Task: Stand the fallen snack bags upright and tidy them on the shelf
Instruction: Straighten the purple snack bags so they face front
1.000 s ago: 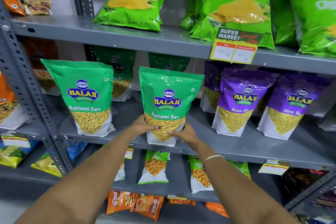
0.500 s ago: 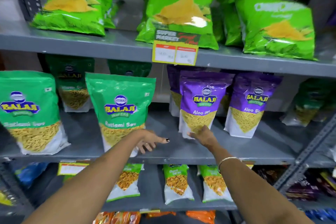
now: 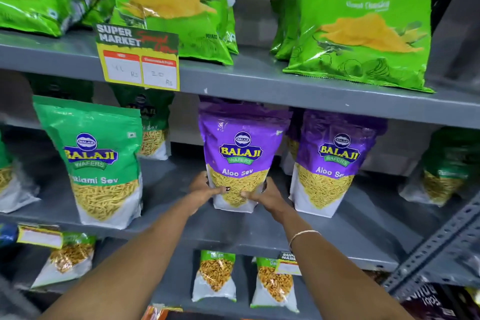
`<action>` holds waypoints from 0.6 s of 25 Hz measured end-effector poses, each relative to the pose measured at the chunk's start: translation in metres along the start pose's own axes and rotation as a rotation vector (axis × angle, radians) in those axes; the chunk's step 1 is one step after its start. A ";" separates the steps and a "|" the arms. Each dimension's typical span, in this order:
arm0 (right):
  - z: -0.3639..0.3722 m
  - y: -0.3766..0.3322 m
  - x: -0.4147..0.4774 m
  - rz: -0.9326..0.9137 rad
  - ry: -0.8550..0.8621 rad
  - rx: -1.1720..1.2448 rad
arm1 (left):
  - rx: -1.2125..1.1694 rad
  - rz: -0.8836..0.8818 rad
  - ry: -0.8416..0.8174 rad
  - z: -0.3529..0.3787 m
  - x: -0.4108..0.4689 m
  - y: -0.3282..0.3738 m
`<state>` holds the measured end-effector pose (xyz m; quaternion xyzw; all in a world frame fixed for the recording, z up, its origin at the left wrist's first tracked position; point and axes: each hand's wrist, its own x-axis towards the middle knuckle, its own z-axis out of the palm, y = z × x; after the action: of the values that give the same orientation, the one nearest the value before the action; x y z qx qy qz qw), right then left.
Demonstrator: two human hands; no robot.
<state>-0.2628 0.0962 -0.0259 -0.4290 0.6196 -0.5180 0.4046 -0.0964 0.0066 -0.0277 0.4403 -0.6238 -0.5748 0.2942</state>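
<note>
A purple Aloo Sev bag (image 3: 241,148) stands upright on the grey middle shelf (image 3: 259,231). My left hand (image 3: 205,191) grips its lower left side and my right hand (image 3: 262,193) grips its lower right side, thumbs across the front. A second purple Aloo Sev bag (image 3: 335,161) stands just to its right. A green Ratlami Sev bag (image 3: 96,161) stands upright to the left, apart from my hands. More purple bags sit behind the held one, mostly hidden.
Light green Crunchem bags (image 3: 363,28) lean on the top shelf behind a yellow price tag (image 3: 140,60). Small snack packs (image 3: 215,275) stand on the lower shelf. A darker green bag (image 3: 446,166) sits far right. A perforated grey upright (image 3: 436,244) crosses the lower right.
Both hands left the green Ratlami Sev bag, moved right and closed on the purple Aloo Sev bag. The view has shifted right and closer.
</note>
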 end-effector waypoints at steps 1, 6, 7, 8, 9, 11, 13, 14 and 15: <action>0.001 0.001 -0.003 -0.012 -0.001 0.023 | -0.003 0.010 0.024 -0.001 -0.004 0.000; 0.009 0.000 -0.036 0.015 0.031 -0.052 | 0.088 0.011 -0.033 -0.012 -0.037 -0.001; 0.011 0.001 -0.043 0.037 0.061 -0.080 | 0.136 0.008 -0.032 -0.015 -0.043 -0.003; 0.013 0.003 -0.049 0.058 0.082 -0.119 | 0.172 0.004 -0.030 -0.018 -0.048 -0.004; 0.016 0.003 -0.055 0.066 0.097 -0.147 | 0.193 -0.002 -0.028 -0.020 -0.053 -0.006; 0.022 0.003 -0.064 0.084 0.125 -0.178 | 0.211 -0.005 -0.024 -0.023 -0.063 -0.004; 0.026 0.002 -0.070 0.061 0.132 -0.186 | 0.228 0.004 -0.025 -0.024 -0.069 -0.002; 0.028 -0.002 -0.075 0.039 0.118 -0.178 | 0.226 0.006 -0.031 -0.026 -0.071 -0.003; 0.029 -0.003 -0.077 0.032 0.105 -0.164 | 0.217 0.009 -0.036 -0.027 -0.071 -0.005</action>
<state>-0.2111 0.1609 -0.0224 -0.4231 0.6872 -0.4805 0.3433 -0.0408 0.0580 -0.0180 0.4564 -0.6896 -0.5103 0.2362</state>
